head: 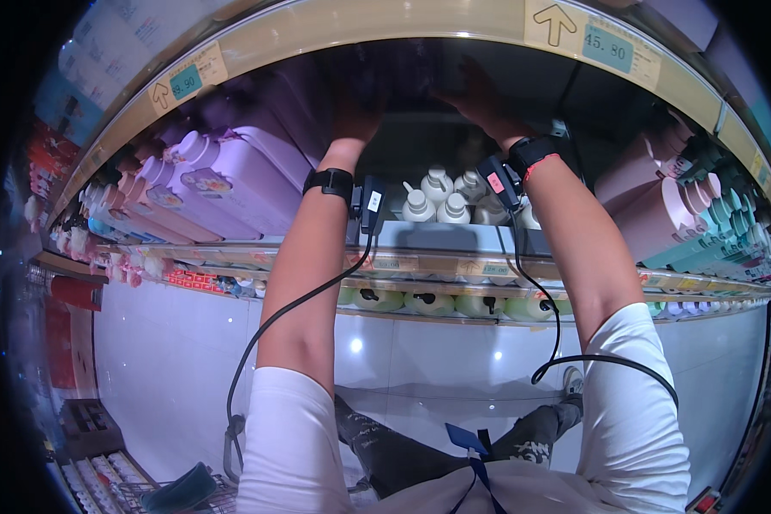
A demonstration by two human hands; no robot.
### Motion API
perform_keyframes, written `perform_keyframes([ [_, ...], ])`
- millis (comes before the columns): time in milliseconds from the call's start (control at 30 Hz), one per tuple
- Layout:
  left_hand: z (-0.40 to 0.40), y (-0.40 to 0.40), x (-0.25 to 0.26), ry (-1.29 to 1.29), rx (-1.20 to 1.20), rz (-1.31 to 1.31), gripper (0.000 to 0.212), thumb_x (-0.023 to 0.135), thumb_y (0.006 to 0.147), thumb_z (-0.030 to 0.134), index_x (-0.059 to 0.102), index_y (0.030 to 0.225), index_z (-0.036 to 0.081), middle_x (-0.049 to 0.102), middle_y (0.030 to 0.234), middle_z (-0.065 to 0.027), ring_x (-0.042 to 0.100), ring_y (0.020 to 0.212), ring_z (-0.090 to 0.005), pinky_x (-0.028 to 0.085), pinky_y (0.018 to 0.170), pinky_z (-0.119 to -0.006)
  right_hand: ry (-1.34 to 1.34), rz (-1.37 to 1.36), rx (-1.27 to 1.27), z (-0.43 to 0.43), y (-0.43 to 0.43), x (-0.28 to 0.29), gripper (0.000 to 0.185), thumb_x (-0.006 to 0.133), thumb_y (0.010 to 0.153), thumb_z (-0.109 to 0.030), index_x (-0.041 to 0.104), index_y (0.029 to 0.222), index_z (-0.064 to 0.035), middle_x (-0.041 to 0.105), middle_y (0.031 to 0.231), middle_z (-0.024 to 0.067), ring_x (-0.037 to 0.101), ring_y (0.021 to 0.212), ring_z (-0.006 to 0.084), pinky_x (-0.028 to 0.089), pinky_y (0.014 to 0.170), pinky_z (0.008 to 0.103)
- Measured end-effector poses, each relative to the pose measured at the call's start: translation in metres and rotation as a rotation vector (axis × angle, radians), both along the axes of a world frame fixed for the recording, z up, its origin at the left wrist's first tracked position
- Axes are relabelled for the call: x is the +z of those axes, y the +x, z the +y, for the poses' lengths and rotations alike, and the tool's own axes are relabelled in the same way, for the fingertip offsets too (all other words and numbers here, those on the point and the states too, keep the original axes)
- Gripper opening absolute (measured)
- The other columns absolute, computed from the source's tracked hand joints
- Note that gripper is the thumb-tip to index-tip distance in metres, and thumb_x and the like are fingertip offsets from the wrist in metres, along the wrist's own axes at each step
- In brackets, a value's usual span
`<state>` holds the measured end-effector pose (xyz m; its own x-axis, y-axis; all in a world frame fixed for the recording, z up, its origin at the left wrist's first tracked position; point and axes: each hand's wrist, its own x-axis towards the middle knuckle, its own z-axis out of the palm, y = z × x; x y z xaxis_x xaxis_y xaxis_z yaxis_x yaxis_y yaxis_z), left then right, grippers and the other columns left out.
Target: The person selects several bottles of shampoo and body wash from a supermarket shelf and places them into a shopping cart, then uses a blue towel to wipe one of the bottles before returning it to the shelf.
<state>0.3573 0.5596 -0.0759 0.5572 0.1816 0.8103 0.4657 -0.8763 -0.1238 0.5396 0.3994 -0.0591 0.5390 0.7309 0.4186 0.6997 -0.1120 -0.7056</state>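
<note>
Both my arms reach deep into a store shelf, under the yellowish edge of the shelf above. In the dark back part, my left hand (358, 106) is near dim purple items; whether it touches or holds one cannot be made out. My right hand (478, 99) has its fingers spread, to the right of the same dim purple shapes. Below and between my wrists stand several white pump bottles (437, 186). Large purple bottles (250, 180) stand to the left of my left forearm. Each wrist bears a black strap with a small cabled device.
The upper shelf edge (385, 27) curves across the top. Pink bottles (662, 205) and teal ones (713, 225) stand at the right. Green-bodied pump bottles (430, 303) line a lower shelf. A wire basket (128, 491) is at the lower left, and black cables hang from my wrists.
</note>
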Motion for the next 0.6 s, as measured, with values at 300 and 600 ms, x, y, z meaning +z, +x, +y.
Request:
perform_keyframes([
  [300,0.029,0.037,0.034,-0.347,-0.359,-0.442,0.081,0.072,0.076,0.047,0.039,0.134,-0.001,0.05,0.127,-0.0218,0.048,0.119,-0.0362,0.04,0.099,-0.039,0.34,-0.086,0.189,0.045,0.03,0.005,0.074,0.076,0.071,-0.045,0.049,0.123,-0.0013,0.056,0.119,0.0195,0.054,0.111,0.0347,0.044,0.094,0.0393],
  [600,0.035,0.03,0.009,-0.058,-0.108,-0.3,0.042,0.069,0.079,0.035,0.06,0.107,0.005,0.062,0.1,-0.0156,0.059,0.093,-0.0339,0.047,0.084,-0.041,0.165,-0.201,0.086,0.026,0.028,0.015,0.049,0.072,0.075,-0.038,0.06,0.108,-0.0042,0.064,0.1,0.0188,0.061,0.096,0.0344,0.049,0.083,0.0422],
])
